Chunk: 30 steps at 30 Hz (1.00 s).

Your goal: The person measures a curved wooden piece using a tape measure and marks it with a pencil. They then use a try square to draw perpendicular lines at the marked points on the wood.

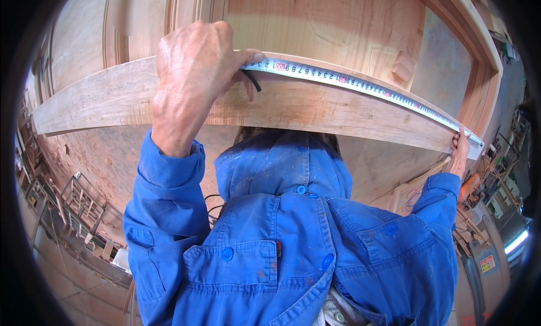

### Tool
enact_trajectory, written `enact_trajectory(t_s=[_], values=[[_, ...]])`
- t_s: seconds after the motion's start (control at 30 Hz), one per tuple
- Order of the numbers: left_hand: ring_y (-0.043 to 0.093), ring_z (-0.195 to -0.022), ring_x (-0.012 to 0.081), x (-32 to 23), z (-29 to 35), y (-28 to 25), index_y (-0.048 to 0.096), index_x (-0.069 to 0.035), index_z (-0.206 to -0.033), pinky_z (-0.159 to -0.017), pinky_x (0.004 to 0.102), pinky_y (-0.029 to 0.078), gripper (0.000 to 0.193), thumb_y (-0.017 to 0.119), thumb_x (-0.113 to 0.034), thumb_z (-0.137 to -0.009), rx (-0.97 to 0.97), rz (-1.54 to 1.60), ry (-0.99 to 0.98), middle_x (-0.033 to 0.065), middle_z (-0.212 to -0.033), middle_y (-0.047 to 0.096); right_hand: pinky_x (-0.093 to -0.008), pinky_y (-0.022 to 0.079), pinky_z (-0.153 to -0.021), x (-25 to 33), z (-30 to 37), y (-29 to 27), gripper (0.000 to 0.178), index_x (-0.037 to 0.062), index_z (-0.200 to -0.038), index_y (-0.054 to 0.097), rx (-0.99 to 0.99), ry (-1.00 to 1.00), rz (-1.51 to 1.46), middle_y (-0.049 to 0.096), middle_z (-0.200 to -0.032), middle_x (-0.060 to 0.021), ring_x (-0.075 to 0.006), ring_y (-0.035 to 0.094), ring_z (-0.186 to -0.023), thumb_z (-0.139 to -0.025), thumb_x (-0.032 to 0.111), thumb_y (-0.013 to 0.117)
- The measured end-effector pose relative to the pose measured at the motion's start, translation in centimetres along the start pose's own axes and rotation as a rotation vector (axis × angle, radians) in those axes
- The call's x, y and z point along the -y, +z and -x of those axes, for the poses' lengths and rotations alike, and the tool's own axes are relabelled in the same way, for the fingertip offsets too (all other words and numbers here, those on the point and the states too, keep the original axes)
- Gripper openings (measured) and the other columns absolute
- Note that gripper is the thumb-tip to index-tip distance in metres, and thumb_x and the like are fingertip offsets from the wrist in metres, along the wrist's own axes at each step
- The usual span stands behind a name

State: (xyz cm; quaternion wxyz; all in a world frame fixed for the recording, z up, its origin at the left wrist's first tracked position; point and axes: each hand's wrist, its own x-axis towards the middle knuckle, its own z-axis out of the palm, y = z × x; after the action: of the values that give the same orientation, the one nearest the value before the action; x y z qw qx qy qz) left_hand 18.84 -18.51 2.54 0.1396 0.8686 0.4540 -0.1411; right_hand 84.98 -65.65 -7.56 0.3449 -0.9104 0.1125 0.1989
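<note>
A steel tape measure (pixel 338 77) is drawn out along the upper edge of a long pale wooden board (pixel 304 103). My left hand (pixel 191 72) is closed at the tape's left part, its thumb lying along the blade. A black strap (pixel 253 81) hangs beside that thumb; the case is hidden by the hand. At the board's right end, my right hand (pixel 460 145) is small in view, its fingers closed on the tape's end against the board.
Beyond the board lies a framed wooden panel (pixel 321 21), with a small wood block (pixel 403 65) on it. Wooden racks (pixel 81 207) stand on the left. An orange item (pixel 469 187) and wood offcuts lie past my right arm.
</note>
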Motion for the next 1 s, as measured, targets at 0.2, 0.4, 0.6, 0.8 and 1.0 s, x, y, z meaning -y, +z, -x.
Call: enact_trajectory(t_s=[0.2,0.4,0.6,0.8,1.0], values=[[0.07,-0.066,0.0332,-0.7,-0.4,-1.5,0.072,-0.002,-0.074,-0.064,0.0449,0.054,0.047,0.081,-0.046,-0.086,0.125,0.255,-0.076,0.0175,-0.068,0.07,-0.0214,0.026,-0.038,-3.0,0.8,-1.2,0.025,0.0162,-0.105,0.066,-0.013,-0.086,0.014,0.054,-0.069,0.0048,-0.0046,0.041,-0.048,-0.103,0.041,0.062],[0.068,-0.068,0.0383,1.6,0.8,-1.0,0.07,0.003,-0.069,-0.065,0.0496,0.049,0.055,0.084,-0.049,-0.08,-0.003,-0.002,-0.068,0.0254,-0.068,0.064,-0.0216,0.031,-0.037,0.3,8.8,5.8,0.021,-0.0001,-0.094,0.067,0.003,-0.129,-0.266,0.063,-0.075,-0.0039,-0.0067,0.053,-0.051,-0.098,0.019,0.073],[0.059,-0.061,0.041,1.6,1.6,-0.4,0.067,0.007,-0.07,-0.063,0.0514,0.046,0.067,0.077,-0.058,-0.084,-0.04,-0.081,-0.007,0.027,-0.065,0.056,-0.024,0.033,-0.04,0.7,10.5,2.3,0.035,-0.0018,-0.08,0.068,0.087,-0.078,-0.316,0.064,-0.064,-0.0071,-0.0084,0.051,-0.047,-0.1,0.027,0.07],[0.06,-0.059,0.0327,11.2,-0.2,3.7,0.067,0.004,-0.071,-0.061,0.0505,0.047,0.049,0.083,-0.041,-0.085,-0.044,-0.131,0.029,0.0192,-0.062,0.062,-0.0241,0.031,-0.043,-3.1,4.8,-3.5,0.054,0.0025,-0.085,0.069,-0.033,-0.13,-0.509,0.062,-0.067,-0.0033,-0.007,0.045,-0.047,-0.105,0.052,0.059],[0.042,-0.052,0.0205,6.2,1.1,-1.9,0.074,-0.001,-0.074,-0.053,0.0458,0.036,0.06,0.063,-0.054,-0.099,0.345,-0.138,-0.083,0.013,-0.054,0.052,-0.0305,0.047,-0.066,-3.5,-2.8,-15.4,0.073,0.0032,-0.094,0.072,0.059,-0.257,-0.565,0.065,-0.076,-0.0035,-0.012,0.057,-0.068,-0.109,0.066,0.037]])
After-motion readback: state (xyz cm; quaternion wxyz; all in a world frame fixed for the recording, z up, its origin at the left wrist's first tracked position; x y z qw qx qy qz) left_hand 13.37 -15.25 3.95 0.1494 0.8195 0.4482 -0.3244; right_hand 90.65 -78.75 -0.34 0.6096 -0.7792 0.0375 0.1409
